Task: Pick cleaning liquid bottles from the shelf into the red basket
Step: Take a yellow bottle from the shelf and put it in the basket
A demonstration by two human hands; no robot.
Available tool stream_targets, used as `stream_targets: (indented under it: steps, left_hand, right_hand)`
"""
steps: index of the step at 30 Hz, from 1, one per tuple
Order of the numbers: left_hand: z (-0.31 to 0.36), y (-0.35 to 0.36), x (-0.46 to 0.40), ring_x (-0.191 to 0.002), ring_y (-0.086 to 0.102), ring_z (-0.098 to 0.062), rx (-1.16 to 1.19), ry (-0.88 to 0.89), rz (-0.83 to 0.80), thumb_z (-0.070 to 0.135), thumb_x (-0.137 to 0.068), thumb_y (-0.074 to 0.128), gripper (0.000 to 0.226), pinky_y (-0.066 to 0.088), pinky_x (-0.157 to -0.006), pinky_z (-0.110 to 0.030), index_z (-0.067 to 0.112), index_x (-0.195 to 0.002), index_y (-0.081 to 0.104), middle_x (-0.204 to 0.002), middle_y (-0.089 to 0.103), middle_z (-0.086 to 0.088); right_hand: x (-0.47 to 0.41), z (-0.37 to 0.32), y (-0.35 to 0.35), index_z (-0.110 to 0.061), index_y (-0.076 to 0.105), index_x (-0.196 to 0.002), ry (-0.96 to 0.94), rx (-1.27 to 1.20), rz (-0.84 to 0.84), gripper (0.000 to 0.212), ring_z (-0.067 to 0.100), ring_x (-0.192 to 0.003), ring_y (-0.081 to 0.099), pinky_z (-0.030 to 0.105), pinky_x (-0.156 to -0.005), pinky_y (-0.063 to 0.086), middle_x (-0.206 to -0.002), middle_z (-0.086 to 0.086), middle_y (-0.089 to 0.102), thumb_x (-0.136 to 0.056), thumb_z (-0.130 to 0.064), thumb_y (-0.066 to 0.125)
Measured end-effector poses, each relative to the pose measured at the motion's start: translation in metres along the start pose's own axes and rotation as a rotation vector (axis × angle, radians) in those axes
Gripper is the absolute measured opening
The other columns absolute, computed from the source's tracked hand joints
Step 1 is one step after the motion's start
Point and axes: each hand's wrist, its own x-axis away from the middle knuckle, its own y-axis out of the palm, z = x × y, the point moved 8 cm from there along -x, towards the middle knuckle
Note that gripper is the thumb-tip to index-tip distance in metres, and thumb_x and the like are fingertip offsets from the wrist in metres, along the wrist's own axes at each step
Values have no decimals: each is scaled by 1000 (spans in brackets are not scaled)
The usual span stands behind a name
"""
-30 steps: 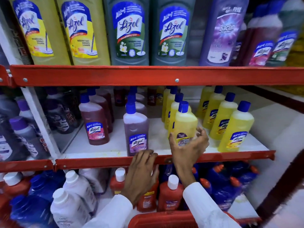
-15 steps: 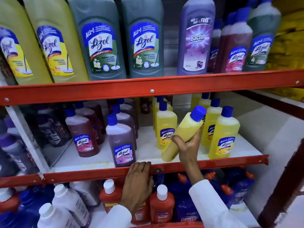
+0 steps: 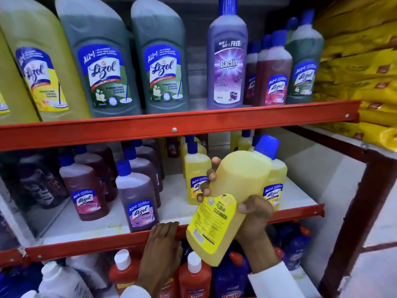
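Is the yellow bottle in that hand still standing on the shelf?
No, the right hand holds the yellow floor cleaner bottle tilted in the air in front of the red shelf edge, back label facing the camera.

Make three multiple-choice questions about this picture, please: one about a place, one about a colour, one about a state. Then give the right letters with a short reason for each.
1. Where does the left hand rest?
A. On the red front rail of the middle shelf
B. On the top shelf
C. On the yellow bags

2. What colour is the cap of the yellow bottle in the right hand?
A. White
B. Blue
C. Red

3. How is that yellow bottle held?
A. Upright on the shelf
B. Upside down
C. Lifted and tilted, cap up and to the right

Answers:
1. A: the fingers lie over the red rail, below the purple bottle.
2. B: the cap is blue, like those on the yellow bottles behind it.
3. C: the hand grips the lower body, and the bottle's base hangs in front of the rail.
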Motion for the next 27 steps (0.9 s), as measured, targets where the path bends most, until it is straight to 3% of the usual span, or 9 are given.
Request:
stream_targets:
  steps: [3, 5, 7, 10, 16, 20, 23, 25, 27]
  left_hand:
    - [-2, -3, 1, -100, 59, -26, 48, -34, 61, 25, -70, 70, 54, 44, -99, -37, 15, -122, 57, -108, 67, -2]
    - [-1, -5, 2, -96, 57, -24, 40, -25, 103, 23, -68, 71, 54, 38, -95, -31, 16, -119, 57, -105, 68, -2]
    - [-1, -4, 2, -96, 57, -25, 44, -6, 116, 22, -68, 68, 53, 37, -95, -33, 15, -119, 57, -105, 67, -3]
    - [-2, -2, 3, -100, 58, -28, 31, -6, 120, 24, -69, 66, 54, 35, -102, -37, 15, -121, 55, -108, 66, -5]
    - [-2, 3, 4, -117, 52, -28, 59, -25, 97, 28, -73, 62, 62, 22, -116, -37, 15, -131, 47, -122, 60, -7]
    - [4, 0, 7, -144, 27, -20, 231, -62, 45, 36, -76, 70, 78, 12, -123, -34, 18, -143, 35, -151, 40, -3]
    - [35, -6, 19, -140, 31, -2, 487, -1, 14, 44, -69, 76, 83, 28, -116, -22, 34, -141, 36, -149, 41, 15]
    - [64, -4, 27, -127, 44, 7, 690, 35, -56, 50, -64, 81, 82, 37, -106, -14, 40, -135, 42, -136, 52, 28]
    - [89, 2, 33, -115, 57, 5, 880, 31, -108, 50, -63, 86, 75, 47, -96, -16, 39, -127, 49, -124, 63, 26]
  right_hand:
    - [5, -18, -2, -6, 60, -109, -185, 516, 264, 69, 31, -75, 61, 44, -68, 52, -86, 25, 60, -43, -22, 72]
    - [11, -24, 2, -26, 52, -119, -282, 884, 415, 74, 21, -78, 66, 41, -63, 58, -93, 7, 65, -49, -31, 75]
    - [16, -23, 8, -39, 40, -126, -335, 1090, 504, 84, 14, -96, 63, 40, -74, 59, -112, -8, 61, -52, -36, 79]
    - [21, -20, 10, -35, 32, -135, -385, 1277, 595, 96, 18, -118, 52, 49, -93, 53, -128, -13, 46, -57, -33, 87]
    - [25, -20, 2, -31, 33, -132, -388, 1353, 695, 97, 8, -116, 42, 54, -98, 50, -122, -17, 38, -56, -40, 93]
    - [30, -25, -9, -29, 35, -128, -375, 1288, 681, 98, 6, -109, 44, 40, -96, 52, -122, -12, 45, -52, -47, 93]
    - [37, -26, -18, -36, 34, -123, -356, 1243, 635, 96, 12, -110, 52, 30, -89, 53, -122, -6, 52, -49, -51, 94]
    - [45, -22, -30, -40, 33, -121, -315, 1231, 604, 95, 16, -111, 56, 34, -90, 55, -122, -4, 54, -48, -55, 93]
    - [57, -13, -47, -37, 33, -124, -239, 1220, 575, 97, 19, -115, 57, 39, -91, 55, -124, -1, 56, -49, -59, 91]
